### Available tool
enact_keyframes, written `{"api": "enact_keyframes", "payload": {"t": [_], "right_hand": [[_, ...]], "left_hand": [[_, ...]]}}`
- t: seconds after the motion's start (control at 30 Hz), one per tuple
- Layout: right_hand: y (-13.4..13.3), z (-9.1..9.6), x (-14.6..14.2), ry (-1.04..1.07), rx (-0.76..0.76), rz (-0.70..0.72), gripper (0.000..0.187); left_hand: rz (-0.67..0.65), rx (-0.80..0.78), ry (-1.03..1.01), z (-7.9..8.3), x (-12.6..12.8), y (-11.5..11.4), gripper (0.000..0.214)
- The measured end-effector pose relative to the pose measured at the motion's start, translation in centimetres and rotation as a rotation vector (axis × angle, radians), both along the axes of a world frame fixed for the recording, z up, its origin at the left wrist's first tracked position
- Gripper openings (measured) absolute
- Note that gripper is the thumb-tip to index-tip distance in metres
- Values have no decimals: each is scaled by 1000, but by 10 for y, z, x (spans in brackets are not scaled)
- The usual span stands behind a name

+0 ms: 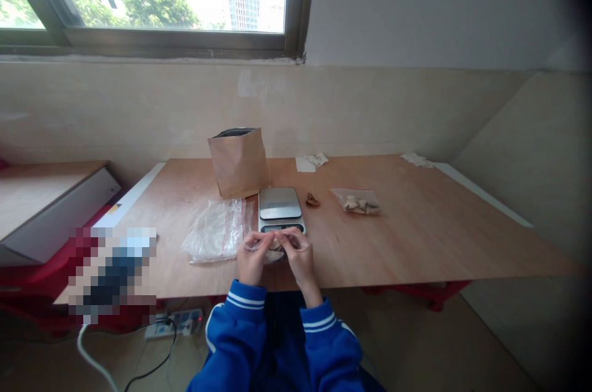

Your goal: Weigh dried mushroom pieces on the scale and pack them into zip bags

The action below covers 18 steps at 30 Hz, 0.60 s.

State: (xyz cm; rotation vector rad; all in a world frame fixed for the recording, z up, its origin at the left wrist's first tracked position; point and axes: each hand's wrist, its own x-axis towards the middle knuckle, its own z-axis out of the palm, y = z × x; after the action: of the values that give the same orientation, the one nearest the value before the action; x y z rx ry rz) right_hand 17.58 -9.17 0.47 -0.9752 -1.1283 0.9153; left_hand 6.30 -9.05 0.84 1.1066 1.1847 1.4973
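My left hand [252, 256] and my right hand [298, 256] pinch a small clear plastic bag [274, 253] between their fingertips, just in front of a digital kitchen scale [280, 207]. A pale brown piece shows inside the bag, mostly hidden by my fingers. A flattened clear zip bag with a red edge [215, 232] lies to the left of my left hand. To the right of the scale sit a small brown piece [312, 200] and a clear bag holding several pale pieces [357, 201].
A brown paper bag [238, 162] stands at the back of the wooden table [416, 238]. White scraps lie along the back edge. A pixelated patch covers the front left corner. A power strip with cables [173, 324] sits on the floor below the table.
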Motion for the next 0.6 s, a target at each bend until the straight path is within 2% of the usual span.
{"api": "enact_keyframes", "payload": {"t": [0.1,0.27,0.33,0.5,0.6], "right_hand": [[0,1,2,2,6,3,23],[2,1,11,102,-71,-154,29],[2,1,15,100,-80,-148,32],[2,-2,18,41,-67,-34,49],[2,-3,18,67,-94,-87,54]], "left_hand": [[-57,-22,-5,4,-1,1,23],[-145,25,-16,17,-2,0,23],[-148,34,-27,19,-2,-1,24],[-52,-14,-173,9,-3,1,33],[-17,-31,-161,2,-7,5,37]]}}
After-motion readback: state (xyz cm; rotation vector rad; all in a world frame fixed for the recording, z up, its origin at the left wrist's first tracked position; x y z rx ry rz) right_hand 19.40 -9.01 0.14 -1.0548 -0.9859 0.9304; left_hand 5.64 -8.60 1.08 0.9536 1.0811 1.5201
